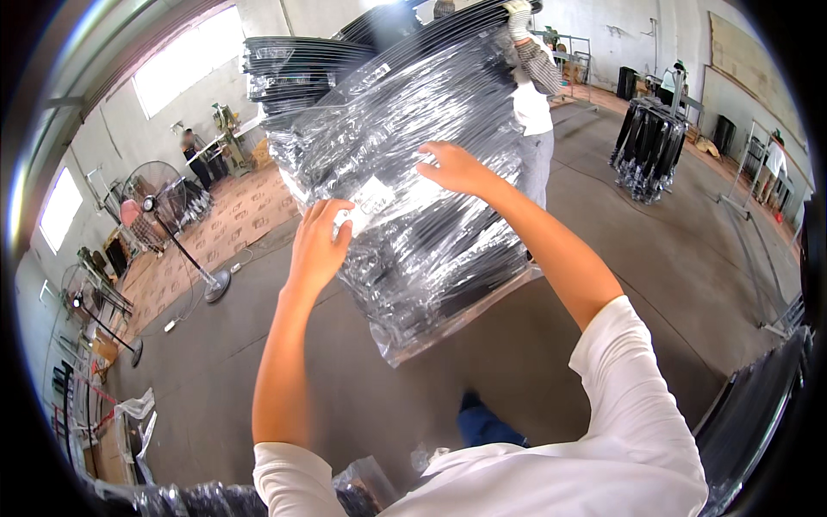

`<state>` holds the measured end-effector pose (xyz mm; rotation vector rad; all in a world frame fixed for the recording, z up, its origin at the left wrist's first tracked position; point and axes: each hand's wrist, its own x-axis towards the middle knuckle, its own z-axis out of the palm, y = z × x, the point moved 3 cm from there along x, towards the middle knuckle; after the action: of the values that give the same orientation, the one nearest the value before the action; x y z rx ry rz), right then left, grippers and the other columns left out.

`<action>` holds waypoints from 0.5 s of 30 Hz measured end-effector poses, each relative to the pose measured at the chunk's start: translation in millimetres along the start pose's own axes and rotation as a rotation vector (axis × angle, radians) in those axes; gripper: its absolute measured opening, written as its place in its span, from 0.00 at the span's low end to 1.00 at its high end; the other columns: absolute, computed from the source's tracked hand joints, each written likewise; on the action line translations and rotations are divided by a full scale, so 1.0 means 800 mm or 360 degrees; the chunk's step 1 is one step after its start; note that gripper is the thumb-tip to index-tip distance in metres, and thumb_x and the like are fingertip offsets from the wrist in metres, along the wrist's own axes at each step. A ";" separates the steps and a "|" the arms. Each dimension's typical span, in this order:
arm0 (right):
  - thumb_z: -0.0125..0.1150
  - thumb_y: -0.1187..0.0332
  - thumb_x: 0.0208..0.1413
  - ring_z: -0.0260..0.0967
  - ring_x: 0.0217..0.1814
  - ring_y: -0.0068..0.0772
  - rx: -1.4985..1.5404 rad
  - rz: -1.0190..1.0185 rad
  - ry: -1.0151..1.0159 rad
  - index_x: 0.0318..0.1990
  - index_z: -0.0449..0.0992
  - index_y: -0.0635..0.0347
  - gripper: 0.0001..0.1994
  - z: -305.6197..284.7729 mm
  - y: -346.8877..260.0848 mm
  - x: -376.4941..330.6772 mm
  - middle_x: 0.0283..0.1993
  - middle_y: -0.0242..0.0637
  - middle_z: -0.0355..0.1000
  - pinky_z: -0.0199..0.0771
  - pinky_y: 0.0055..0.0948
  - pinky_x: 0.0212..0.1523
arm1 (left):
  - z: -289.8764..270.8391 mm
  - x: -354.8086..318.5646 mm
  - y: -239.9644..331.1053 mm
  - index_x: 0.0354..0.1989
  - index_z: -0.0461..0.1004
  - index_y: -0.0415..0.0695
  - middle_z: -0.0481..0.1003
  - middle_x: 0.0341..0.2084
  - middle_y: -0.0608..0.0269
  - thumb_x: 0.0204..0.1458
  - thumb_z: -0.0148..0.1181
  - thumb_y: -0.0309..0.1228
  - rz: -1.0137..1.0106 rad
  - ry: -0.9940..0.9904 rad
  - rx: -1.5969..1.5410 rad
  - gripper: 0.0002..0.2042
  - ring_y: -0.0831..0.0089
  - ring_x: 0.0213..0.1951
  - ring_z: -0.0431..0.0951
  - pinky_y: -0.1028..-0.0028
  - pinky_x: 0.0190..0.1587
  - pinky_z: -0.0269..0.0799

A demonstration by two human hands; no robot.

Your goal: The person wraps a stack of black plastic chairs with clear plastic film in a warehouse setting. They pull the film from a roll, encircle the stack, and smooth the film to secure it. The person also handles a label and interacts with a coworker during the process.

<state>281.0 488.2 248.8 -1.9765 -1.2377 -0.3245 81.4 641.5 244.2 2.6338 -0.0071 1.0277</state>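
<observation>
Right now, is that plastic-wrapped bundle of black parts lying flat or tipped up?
Tipped up. The wrapped bundle slants with its near end off the floor, left hand and right hand flat on it; a co-worker's gloved hand grips the far end.

I count one plastic-wrapped bundle [405,198], two standing fans [164,207] at nine o'clock, and one black rack [648,146] at two o'clock.

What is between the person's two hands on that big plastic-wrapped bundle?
In the head view, only the bundle itself: crinkled clear wrap over black parts, with a white label, spans the gap between the left hand and right hand.
</observation>
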 end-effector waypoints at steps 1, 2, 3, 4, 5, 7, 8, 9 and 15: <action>0.55 0.58 0.51 0.63 0.55 0.50 -0.0088 -0.0049 0.0040 0.49 0.68 0.68 0.23 0.012 0.028 0.031 0.52 0.54 0.66 0.63 0.37 0.55 | 0.014 0.025 -0.023 0.41 0.70 0.45 0.71 0.39 0.57 0.48 0.53 0.24 0.0047 -0.0029 0.0048 0.10 0.57 0.46 0.68 0.66 0.49 0.62; 0.55 0.58 0.51 0.61 0.56 0.50 -0.0180 -0.0107 0.0075 0.50 0.68 0.69 0.24 0.025 0.051 0.067 0.53 0.54 0.64 0.62 0.38 0.56 | 0.026 0.052 -0.046 0.41 0.70 0.44 0.71 0.40 0.57 0.49 0.52 0.24 0.0088 -0.0049 0.0096 0.10 0.58 0.47 0.68 0.67 0.50 0.62; 0.55 0.59 0.50 0.60 0.57 0.51 -0.0271 -0.0168 0.0109 0.51 0.67 0.69 0.25 0.038 0.073 0.102 0.54 0.54 0.63 0.60 0.39 0.57 | 0.039 0.081 -0.068 0.41 0.70 0.43 0.71 0.41 0.57 0.50 0.52 0.24 0.0127 -0.0066 0.0147 0.10 0.59 0.48 0.68 0.69 0.51 0.61; 0.56 0.60 0.50 0.57 0.59 0.52 -0.0333 -0.0170 0.0218 0.50 0.67 0.68 0.23 0.050 0.098 0.134 0.54 0.53 0.63 0.57 0.40 0.58 | 0.056 0.113 -0.088 0.41 0.69 0.43 0.70 0.42 0.56 0.49 0.52 0.23 0.0146 -0.0126 0.0207 0.10 0.58 0.49 0.67 0.67 0.52 0.60; 0.56 0.61 0.50 0.56 0.60 0.52 -0.0365 -0.0228 0.0319 0.50 0.67 0.68 0.23 0.063 0.108 0.164 0.54 0.53 0.63 0.56 0.40 0.59 | 0.063 0.142 -0.112 0.42 0.69 0.43 0.70 0.43 0.56 0.49 0.52 0.23 0.0170 -0.0142 0.0253 0.11 0.58 0.49 0.67 0.67 0.53 0.60; 0.56 0.62 0.50 0.54 0.61 0.51 -0.0441 -0.0354 0.0538 0.50 0.67 0.67 0.22 0.075 0.128 0.228 0.54 0.52 0.62 0.54 0.41 0.60 | 0.073 0.208 -0.155 0.42 0.69 0.43 0.70 0.43 0.55 0.49 0.52 0.23 0.0234 -0.0155 0.0343 0.11 0.57 0.50 0.67 0.66 0.53 0.60; 0.58 0.67 0.48 0.55 0.61 0.47 -0.0401 -0.0494 0.0620 0.49 0.67 0.66 0.21 0.083 0.136 0.258 0.53 0.48 0.63 0.52 0.41 0.61 | 0.079 0.244 -0.185 0.44 0.68 0.43 0.69 0.45 0.55 0.50 0.52 0.23 0.0269 -0.0137 0.0383 0.12 0.57 0.50 0.67 0.67 0.53 0.60; 0.58 0.68 0.47 0.55 0.61 0.46 -0.0428 -0.0641 0.0611 0.50 0.67 0.65 0.21 0.088 0.146 0.287 0.54 0.47 0.62 0.53 0.40 0.61 | 0.085 0.281 -0.211 0.45 0.67 0.44 0.68 0.46 0.55 0.50 0.51 0.23 0.0249 -0.0044 0.0386 0.13 0.57 0.50 0.67 0.67 0.53 0.60; 0.56 0.77 0.40 0.60 0.49 0.33 -0.0729 -0.1102 0.0751 0.44 0.71 0.59 0.18 0.125 0.172 0.370 0.43 0.33 0.65 0.57 0.34 0.50 | 0.122 0.402 -0.332 0.43 0.66 0.42 0.67 0.42 0.56 0.48 0.54 0.23 0.0331 0.0013 0.0582 0.13 0.56 0.45 0.69 0.65 0.48 0.62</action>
<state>527.7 721.3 285.2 -1.5958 -1.5741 -1.4355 415.6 900.7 313.5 3.0095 -0.1025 1.2062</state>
